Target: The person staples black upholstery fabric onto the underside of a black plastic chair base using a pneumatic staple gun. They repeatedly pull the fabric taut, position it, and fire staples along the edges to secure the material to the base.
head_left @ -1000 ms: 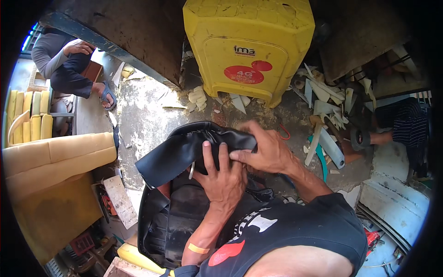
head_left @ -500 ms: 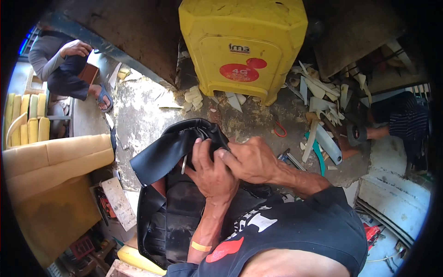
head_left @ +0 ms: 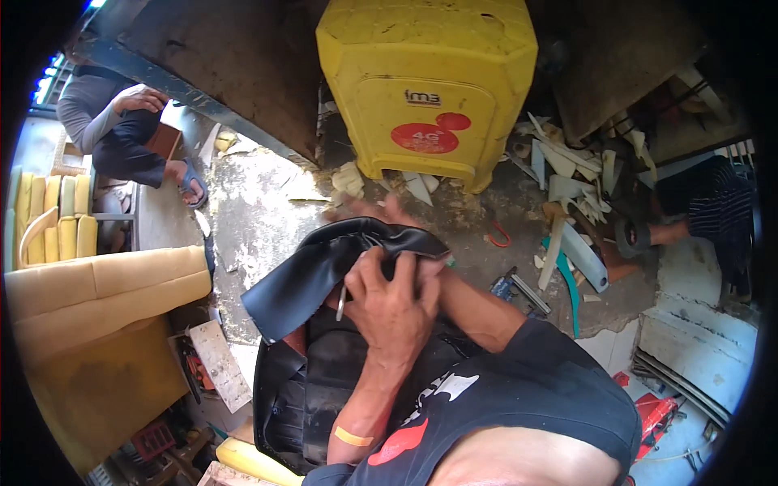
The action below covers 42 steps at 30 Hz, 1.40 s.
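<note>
A black seat base [head_left: 284, 397], its ribbed underside up, lies at my lap. Loose black vinyl cover [head_left: 296, 283] is draped over its far end, gathered into folds near the middle. My left hand [head_left: 389, 300] is closed on those folds, fingers bent into the vinyl. A thin metal tool [head_left: 341, 303] sticks out by its thumb; its kind is hidden. My right hand [head_left: 431, 275] reaches behind the cover from the right. Most of it is hidden; blurred fingers show beyond the cover's far edge.
A yellow plastic stool [head_left: 429, 97] stands ahead, with foam scraps [head_left: 567, 178] to its right. A red-handled item [head_left: 499, 235] and a stapler-like tool [head_left: 519, 292] lie on the floor at right. Long tan foam [head_left: 105, 279] is at left. Two other people sit at the sides.
My right hand has moved from the top of the cover to behind it, fingers now past the far edge. My left hand stays on the folds.
</note>
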Each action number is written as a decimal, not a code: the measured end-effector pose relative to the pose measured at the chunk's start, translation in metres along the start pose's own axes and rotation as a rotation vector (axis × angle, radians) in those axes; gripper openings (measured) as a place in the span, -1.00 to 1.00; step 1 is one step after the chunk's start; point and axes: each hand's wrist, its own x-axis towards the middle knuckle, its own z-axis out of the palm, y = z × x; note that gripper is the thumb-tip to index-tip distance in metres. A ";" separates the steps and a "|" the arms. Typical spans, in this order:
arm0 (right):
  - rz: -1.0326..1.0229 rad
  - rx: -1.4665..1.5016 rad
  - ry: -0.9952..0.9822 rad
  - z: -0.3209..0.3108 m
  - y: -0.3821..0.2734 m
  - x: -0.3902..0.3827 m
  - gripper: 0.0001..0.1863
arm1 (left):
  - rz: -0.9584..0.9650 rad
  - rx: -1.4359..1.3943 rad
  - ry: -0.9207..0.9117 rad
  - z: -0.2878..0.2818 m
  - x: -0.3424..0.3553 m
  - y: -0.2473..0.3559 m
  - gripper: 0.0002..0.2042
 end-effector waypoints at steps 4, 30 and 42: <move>0.075 0.086 -0.113 0.018 0.021 0.021 0.08 | -0.045 -0.004 -0.043 0.000 -0.002 -0.009 -0.88; 0.660 -2.092 1.607 -0.153 -0.013 -0.333 -0.10 | 0.078 -0.351 0.087 0.000 -0.017 -0.028 -0.87; -0.101 -2.357 0.095 0.133 -0.053 -0.169 -0.35 | 0.093 -0.455 0.098 -0.004 -0.018 -0.034 -0.89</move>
